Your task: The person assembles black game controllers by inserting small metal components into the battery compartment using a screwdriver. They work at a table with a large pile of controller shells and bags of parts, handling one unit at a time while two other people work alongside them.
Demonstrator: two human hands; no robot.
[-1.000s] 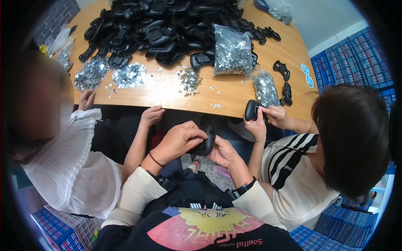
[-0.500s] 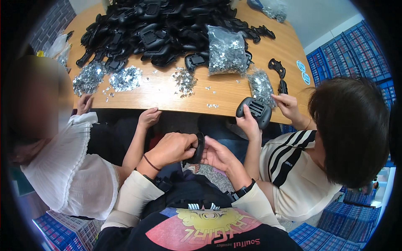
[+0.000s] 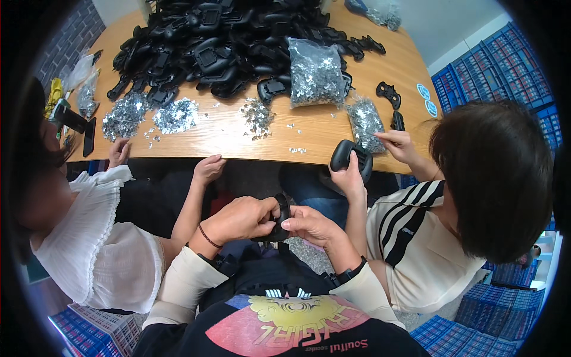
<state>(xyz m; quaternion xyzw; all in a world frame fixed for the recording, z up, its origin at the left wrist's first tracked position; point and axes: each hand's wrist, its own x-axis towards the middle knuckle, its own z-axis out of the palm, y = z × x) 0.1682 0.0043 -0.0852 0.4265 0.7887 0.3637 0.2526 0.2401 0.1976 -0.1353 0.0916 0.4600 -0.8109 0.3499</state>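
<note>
Over my lap, just off the table's near edge, I hold a black game controller shell (image 3: 282, 215), seen nearly edge-on. My left hand (image 3: 242, 219) grips its left side with bent fingers. On the other side my right hand (image 3: 312, 226) pinches the rim, thumb on the face toward me. What the hidden fingers touch behind the shell cannot be seen. To the right, a co-worker's hand holds another black controller (image 3: 351, 160); that person's other hand is by a bag of small silvery parts (image 3: 364, 124). A co-worker on the left rests both hands near the table edge.
A large heap of black controller shells (image 3: 208, 53) covers the back of the wooden table (image 3: 226, 140). A big clear bag of silvery parts (image 3: 316, 74) stands before it. Loose piles of metal pieces (image 3: 175, 115) lie nearer. Blue crates (image 3: 496, 71) are stacked at right.
My right hand has closed its thumb and fingers onto the shell. The right co-worker's controller has tilted and shifted left. The left co-worker's head has moved left, uncovering a phone.
</note>
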